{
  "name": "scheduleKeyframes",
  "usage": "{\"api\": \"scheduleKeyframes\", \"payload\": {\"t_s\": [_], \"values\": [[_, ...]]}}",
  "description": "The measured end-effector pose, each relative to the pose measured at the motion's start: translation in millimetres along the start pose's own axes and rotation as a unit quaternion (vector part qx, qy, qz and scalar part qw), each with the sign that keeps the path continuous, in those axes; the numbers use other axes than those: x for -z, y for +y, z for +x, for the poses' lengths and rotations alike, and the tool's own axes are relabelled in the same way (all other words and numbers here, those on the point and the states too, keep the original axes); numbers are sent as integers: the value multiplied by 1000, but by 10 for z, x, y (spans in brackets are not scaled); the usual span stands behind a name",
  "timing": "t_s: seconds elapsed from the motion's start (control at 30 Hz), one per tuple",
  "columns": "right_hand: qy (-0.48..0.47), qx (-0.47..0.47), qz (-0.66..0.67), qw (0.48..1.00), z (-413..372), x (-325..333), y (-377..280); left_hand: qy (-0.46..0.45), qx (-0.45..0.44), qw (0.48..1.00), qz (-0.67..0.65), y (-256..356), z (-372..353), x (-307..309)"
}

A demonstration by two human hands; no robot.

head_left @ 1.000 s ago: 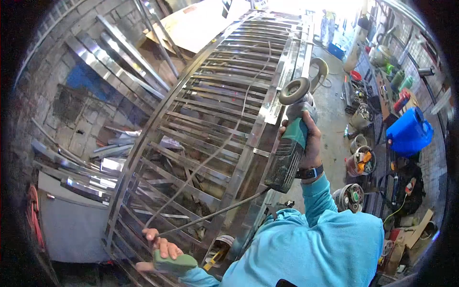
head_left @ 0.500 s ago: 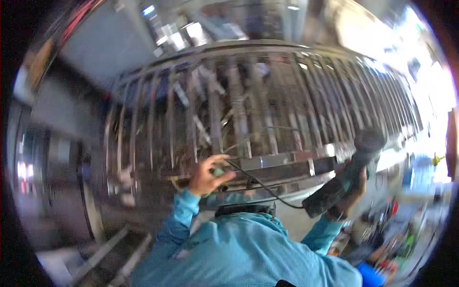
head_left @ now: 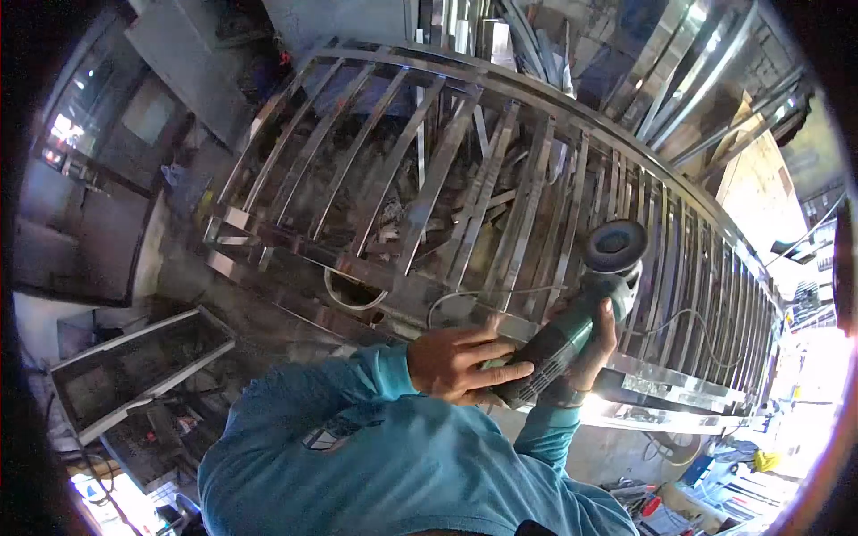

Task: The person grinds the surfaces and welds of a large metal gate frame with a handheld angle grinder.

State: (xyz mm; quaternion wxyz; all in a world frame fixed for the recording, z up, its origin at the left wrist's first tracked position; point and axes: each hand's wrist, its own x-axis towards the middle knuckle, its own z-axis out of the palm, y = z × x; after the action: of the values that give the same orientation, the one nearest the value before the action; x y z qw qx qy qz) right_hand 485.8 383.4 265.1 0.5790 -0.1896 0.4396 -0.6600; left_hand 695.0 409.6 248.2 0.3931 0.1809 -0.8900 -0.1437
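Observation:
A dark green angle grinder (head_left: 559, 344) is held at a slant in front of my chest, its round disc (head_left: 617, 243) up and to the right, facing upward. My right hand (head_left: 593, 344) is closed around the grinder's body, thumb along its side. At the rear end, my left hand (head_left: 465, 362) is closed with bent fingers against the housing; a bit of green shows between them, and what the palm covers is hidden. Beneath and beyond the grinder lies a long metal frame with many parallel bars (head_left: 429, 196), which the disc overlaps in view.
A cable (head_left: 447, 299) loops over the frame's near side. Metal lengths (head_left: 688, 80) lean at the back right. A small rectangular frame (head_left: 143, 371) rests at lower left. Tools and a yellow item (head_left: 766, 460) lie at lower right. A round ring-shaped opening (head_left: 356, 290) sits by the near rail.
My left hand has moved right, from apart near the cable to the grinder's rear end. The grinder has shifted left, and its disc now faces upward. The camera view has turned.

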Motion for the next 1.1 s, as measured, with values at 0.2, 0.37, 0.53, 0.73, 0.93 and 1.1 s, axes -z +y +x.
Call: {"api": "scheduleKeyframes", "payload": {"t_s": [0.2,0.37,0.53,0.73,0.93,1.1], "values": [[-18,-40,-57,997,193,-758,376,31,18,998,54,-472,-548,276],[12,-56,-107,993,320,-1272,766,53,49,997,-41,-890,-839,565],[34,-35,-147,988,613,-1534,1129,96,113,986,-74,-1235,-1031,881],[47,-34,-197,979,859,-1902,1426,24,201,972,-123,-1654,-1224,1143],[42,-102,-192,975,1045,-2078,1599,13,138,978,-157,-2011,-1415,1283],[48,-143,-217,964,1127,-2075,1742,3,170,965,-199,-2022,-1490,1297]]}}
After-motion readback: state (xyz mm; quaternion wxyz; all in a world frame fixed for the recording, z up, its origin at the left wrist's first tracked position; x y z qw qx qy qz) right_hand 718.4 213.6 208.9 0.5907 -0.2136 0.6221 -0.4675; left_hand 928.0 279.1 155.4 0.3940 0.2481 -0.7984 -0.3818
